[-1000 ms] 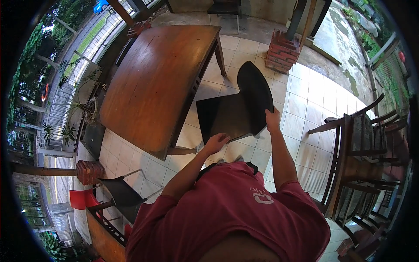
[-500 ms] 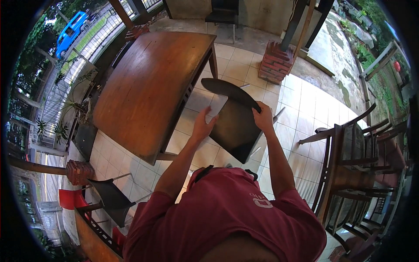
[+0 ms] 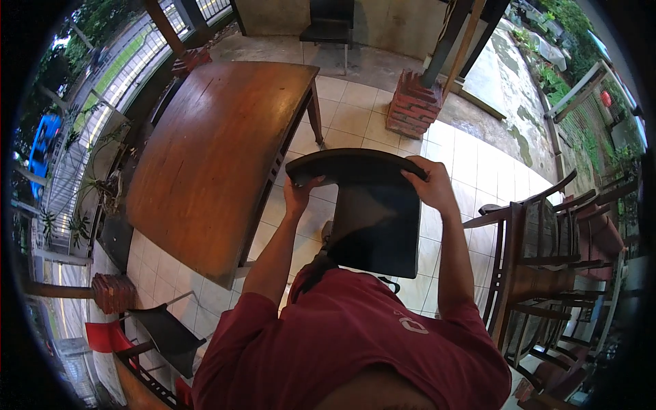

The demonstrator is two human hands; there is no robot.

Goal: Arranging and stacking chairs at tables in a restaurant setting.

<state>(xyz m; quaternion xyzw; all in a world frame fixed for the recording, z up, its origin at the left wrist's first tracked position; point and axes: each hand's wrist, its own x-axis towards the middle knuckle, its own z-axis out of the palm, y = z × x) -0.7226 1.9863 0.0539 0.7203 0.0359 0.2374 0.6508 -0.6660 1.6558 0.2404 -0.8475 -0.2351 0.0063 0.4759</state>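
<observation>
A black chair [image 3: 379, 229] is in front of me, its curved backrest [image 3: 348, 161] toward the far side and its seat toward my body. My left hand [image 3: 299, 194] grips the left end of the backrest, with the thumb over its near face and the fingers partly behind it. At the right end, my right hand [image 3: 432, 184] is closed around the top edge. Most of the chair's legs are hidden beneath the seat.
A large wooden table [image 3: 219, 157] stands close on the left. Wooden chairs [image 3: 547, 260] crowd the right side. A brick pillar base [image 3: 414, 102] and another black chair [image 3: 328, 24] lie ahead. A further black chair [image 3: 164, 335] is at lower left.
The chair has turned and come nearer my body. My left hand has moved from beside the chair onto its backrest; the pale flat piece at that hand no longer shows.
</observation>
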